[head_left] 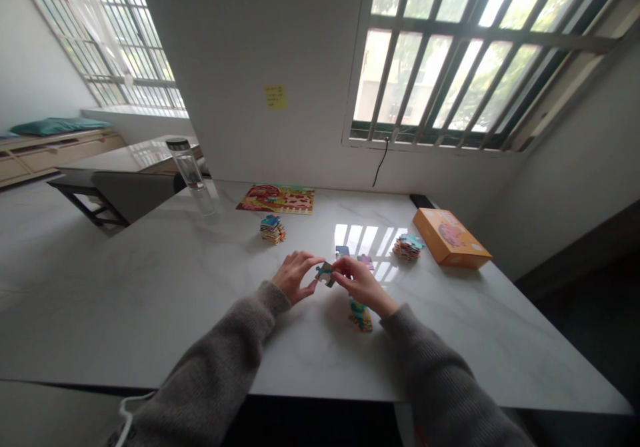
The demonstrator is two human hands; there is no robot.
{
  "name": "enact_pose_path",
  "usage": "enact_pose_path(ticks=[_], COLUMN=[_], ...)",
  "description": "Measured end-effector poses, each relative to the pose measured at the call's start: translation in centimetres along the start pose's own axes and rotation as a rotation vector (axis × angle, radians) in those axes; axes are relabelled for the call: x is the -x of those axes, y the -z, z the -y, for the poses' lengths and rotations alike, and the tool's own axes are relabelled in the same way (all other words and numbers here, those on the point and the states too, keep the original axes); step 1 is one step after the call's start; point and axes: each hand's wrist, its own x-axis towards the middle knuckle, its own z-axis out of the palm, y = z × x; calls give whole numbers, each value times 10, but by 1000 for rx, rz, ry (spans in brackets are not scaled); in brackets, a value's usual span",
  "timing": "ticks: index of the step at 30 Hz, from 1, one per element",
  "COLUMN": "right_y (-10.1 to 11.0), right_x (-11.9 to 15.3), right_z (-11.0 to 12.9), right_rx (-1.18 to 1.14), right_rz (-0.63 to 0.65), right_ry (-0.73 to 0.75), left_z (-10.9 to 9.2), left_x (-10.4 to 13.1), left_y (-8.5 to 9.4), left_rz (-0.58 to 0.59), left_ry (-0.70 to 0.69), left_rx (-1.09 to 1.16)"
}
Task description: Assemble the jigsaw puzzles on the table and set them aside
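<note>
No legible text anywhere in view. Yellow sticky note (275, 97) on the wall: several lines of dark handwriting, too small and blurred to read. Orange box (451, 237) on the table, right side: pale marks on the lid, maybe lettering, can't resolve. Picture sheet (295, 200) by the wall: any print too small to tell.

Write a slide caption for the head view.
Right hand holds a puzzle piece beside the left hand over a white table, stacked pieces and an orange box nearby.
</note>
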Motion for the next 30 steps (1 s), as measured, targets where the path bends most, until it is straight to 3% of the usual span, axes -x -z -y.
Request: enact_pose_path(ticks=[5,12,23,30], right_y=[-1,-9,-11,1], right_x=[0,1,1,0], right_z=[-1,1,-1,-5], right_rx=[-173,-278,-116,15], right_rz=[-30,-80,-26,-222], right_ry=[-140,-242,-166,-88], left_z=[0,-6,-4,-14], left_x=[-2,-3,-3,3], left_y=[4,2,1,-12], left_rz=[-99,7,31,169], left_ry=[89,62,-12,-19], left_rx=[10,25,3,52])
